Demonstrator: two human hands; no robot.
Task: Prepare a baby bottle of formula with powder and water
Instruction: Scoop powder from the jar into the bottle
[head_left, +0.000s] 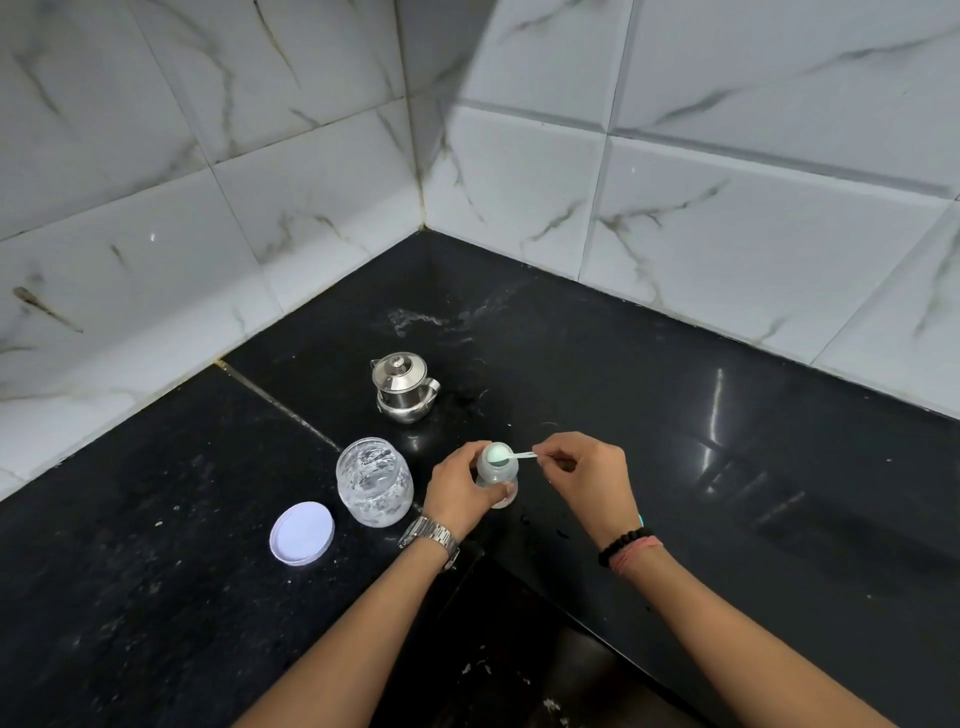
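Note:
A small clear baby bottle (497, 475) stands upright on the black counter (675, 441), and my left hand (457, 491) grips its body. My right hand (587, 475) pinches the handle of a small white scoop (511, 456), whose bowl lies over the bottle's open mouth. Left of the bottle stands an open clear plastic jar (374, 486) with white powder clinging inside. Its white lid (302, 532) lies flat on the counter beside it. A small lidded steel pot (404, 387) sits farther back.
The counter runs into a corner of white marble-patterned wall tiles (311, 208). A wet smear (415, 319) marks the counter behind the pot. The counter's inner edge drops off below my forearms, near the frame's bottom centre.

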